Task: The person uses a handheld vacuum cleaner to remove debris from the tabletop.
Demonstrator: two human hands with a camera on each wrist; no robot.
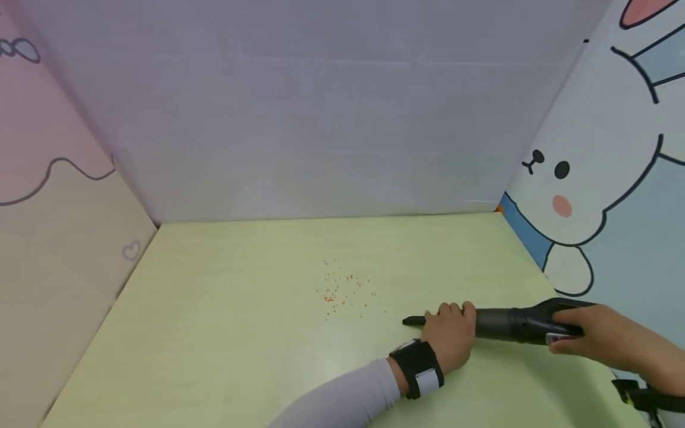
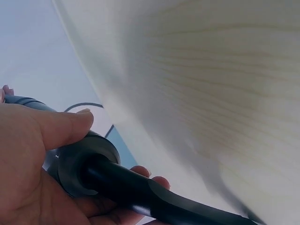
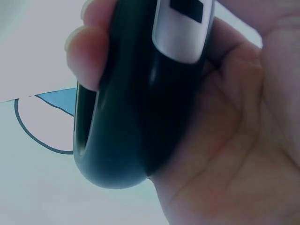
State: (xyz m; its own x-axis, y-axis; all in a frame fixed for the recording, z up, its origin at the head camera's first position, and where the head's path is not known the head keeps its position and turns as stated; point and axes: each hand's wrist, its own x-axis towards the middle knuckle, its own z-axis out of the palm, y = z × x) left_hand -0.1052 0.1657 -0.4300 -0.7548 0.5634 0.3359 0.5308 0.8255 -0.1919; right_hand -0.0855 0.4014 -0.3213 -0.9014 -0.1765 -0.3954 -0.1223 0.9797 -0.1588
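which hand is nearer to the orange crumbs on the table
Left. The left hand grips the front of the black vacuum, right of the orange crumbs and closer to the person; the right hand holds its handle, farther right.

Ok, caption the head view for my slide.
Left hand and right hand hold a handheld vacuum near orange crumbs on a tabletop.

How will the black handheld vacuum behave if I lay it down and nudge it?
The black handheld vacuum may roll, since its barrel looks round. It is probably stiff: it runs straight between the left hand and right hand without visible sag. Its surface could be slippery, judging by the glossy highlights in the wrist views.
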